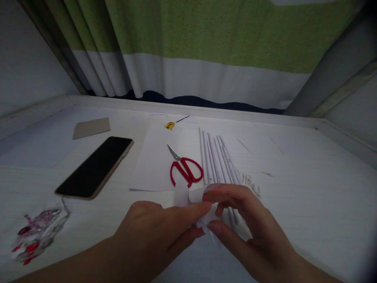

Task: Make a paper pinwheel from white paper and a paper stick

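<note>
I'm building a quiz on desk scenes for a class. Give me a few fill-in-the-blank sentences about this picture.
1. The scissors have ____ handles.
2. Both hands, left hand and right hand, pinch a small piece of white ____.
3. The phone lies with its dark screen facing ____.
4. The rolled paper sticks lie to the ____ of the scissors.

Missing words: red; paper; up; right

Dim room, one bright patch on the white table [309,188] just past the grip. Far behind, a green and white curtain [206,47] hanging down. Pale wall [26,59] off to the left.
</note>
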`<state>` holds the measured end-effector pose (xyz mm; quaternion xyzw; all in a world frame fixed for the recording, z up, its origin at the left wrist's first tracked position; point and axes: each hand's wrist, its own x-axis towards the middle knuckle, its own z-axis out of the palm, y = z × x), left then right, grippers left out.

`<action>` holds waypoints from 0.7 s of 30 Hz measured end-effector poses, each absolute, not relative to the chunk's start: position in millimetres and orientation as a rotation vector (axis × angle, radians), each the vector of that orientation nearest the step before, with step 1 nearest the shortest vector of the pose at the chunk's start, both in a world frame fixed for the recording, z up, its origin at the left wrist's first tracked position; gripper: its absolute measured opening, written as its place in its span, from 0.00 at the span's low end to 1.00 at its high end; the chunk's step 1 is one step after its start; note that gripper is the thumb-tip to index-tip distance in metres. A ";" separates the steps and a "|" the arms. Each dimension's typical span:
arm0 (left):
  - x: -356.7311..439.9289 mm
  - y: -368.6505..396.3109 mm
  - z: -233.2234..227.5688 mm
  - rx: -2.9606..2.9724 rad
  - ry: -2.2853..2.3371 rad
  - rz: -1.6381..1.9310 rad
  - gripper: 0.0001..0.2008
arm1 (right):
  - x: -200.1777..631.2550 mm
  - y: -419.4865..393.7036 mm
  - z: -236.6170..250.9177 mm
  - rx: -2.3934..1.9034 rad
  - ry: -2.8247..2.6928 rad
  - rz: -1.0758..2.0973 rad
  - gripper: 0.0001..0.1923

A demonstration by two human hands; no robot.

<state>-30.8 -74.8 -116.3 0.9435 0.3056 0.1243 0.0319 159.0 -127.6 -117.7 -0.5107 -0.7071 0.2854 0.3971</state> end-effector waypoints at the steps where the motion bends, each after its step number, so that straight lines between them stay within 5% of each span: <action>1: -31.0 -74.5 -117.0 2.917 0.917 0.376 0.13 | 159.1 -126.2 -118.0 -1.280 -1.758 0.736 0.18; 10: -36.9 -72.5 -129.0 2.939 0.659 0.688 0.11 | 157.9 -117.5 -113.2 -1.302 -1.769 0.613 0.08; 21: -29.0 -69.7 -111.2 2.977 0.505 0.697 0.14 | 157.4 -115.8 -106.7 -1.174 -1.871 0.662 0.09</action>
